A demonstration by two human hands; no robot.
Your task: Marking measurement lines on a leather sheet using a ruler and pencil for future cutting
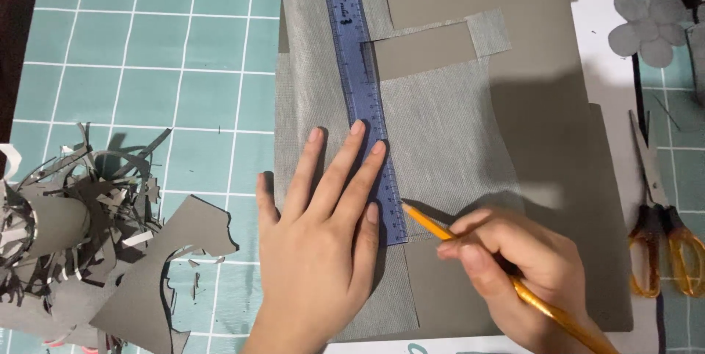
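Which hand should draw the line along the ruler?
Probably the right hand: it grips the yellow pencil, tip at the blue plastic ruler's edge. The left hand presses the ruler flat.

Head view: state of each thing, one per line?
Blue ruler: flat on the grey fabric sheet, pinned by the left hand.
Left hand: palm down, fingers spread.
Right hand: gripping the pencil.
Yellow pencil: tilted, tip at the ruler's edge.
Grey fabric sheet: flat, partly cut.
Scissors: shut, lying apart from both hands.
Grey paper scraps: loose heap.
Paper flower: lying flat.
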